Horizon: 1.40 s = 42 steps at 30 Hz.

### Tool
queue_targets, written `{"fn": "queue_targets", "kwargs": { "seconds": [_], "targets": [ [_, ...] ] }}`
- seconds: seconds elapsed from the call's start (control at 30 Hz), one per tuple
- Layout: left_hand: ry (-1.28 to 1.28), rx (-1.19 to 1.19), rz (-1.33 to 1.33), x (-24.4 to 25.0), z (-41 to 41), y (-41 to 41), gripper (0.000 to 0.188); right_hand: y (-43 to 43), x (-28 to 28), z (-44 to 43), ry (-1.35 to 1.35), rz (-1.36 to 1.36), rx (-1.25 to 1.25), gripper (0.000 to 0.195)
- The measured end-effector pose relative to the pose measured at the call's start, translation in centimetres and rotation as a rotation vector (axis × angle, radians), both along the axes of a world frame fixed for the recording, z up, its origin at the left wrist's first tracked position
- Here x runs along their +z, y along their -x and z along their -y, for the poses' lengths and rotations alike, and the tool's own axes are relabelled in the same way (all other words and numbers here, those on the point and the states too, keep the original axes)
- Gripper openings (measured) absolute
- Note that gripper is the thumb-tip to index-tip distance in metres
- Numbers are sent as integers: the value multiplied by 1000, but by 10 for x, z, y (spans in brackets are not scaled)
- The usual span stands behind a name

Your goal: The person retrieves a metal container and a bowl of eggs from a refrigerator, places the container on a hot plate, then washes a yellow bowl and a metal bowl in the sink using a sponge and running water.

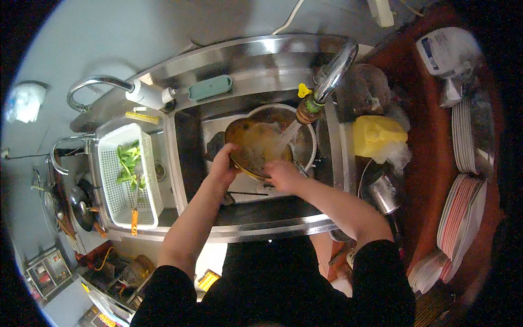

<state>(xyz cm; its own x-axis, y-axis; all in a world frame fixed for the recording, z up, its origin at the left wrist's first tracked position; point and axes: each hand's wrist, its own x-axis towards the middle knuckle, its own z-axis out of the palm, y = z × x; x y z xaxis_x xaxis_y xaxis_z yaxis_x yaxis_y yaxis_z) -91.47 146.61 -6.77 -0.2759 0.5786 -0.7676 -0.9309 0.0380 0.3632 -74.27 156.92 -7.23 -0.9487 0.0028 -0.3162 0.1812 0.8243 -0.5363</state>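
Observation:
My left hand (pixel 224 163) grips the left rim of a round, brownish metal bowl (pixel 245 139), thumb on top. Murky water swirls in the bowl, tilted over the sink (pixel 190 163). From the faucet (pixel 331 77) a stream of water (pixel 287 137) pours into it. My right hand (pixel 284 175) is curled at the near right of the bowl, its fingertips hidden; whether it holds anything is unclear. Behind the bowl, a larger pale-rimmed basin (pixel 314 141) stands in the sink. A thin dark stick (pixel 249 193) lies nearer to me.
A white plastic basket (pixel 118 204) with green leaves (pixel 128 161) and an orange-handled utensil (pixel 135 220) sits left. On the back ledge lies a teal tray (pixel 210 87). To the right are a yellow bundle (pixel 378 137), a metal pot (pixel 382 194) and stacked plates (pixel 461 216).

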Motion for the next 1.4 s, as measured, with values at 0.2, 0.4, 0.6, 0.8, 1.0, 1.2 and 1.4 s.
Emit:
{"fn": "queue_targets", "kwargs": {
  "seconds": [0.2, 0.4, 0.6, 0.8, 1.0, 1.2, 1.4],
  "targets": [
    [73, -89, -126, -31, -1, 4, 37, 6, 53, -9, 702, 141, -331, 34],
    [-112, -201, 116, -27, 44, 3, 42, -7, 48, -39, 1446, -65, -766, 37],
    [-250, -72, 169, 2, 65, -12, 43, 20, -87, -74, 609, -151, -1231, 40],
    [-201, 210, 83, 19, 12, -47, 40, 15, -77, -50, 589, -490, -1268, 39],
    [-156, 168, -128, 20, -23, -67, 39, -5, -20, 33, 317, -710, -1113, 24],
    [53, -275, -528, 17, -9, -48, 34, 60, 19, 4, 147, -676, -809, 27],
    [-93, -351, -331, 54, -9, -43, 31, 50, -72, -88, 1219, -52, -929, 38]
  ]
}}
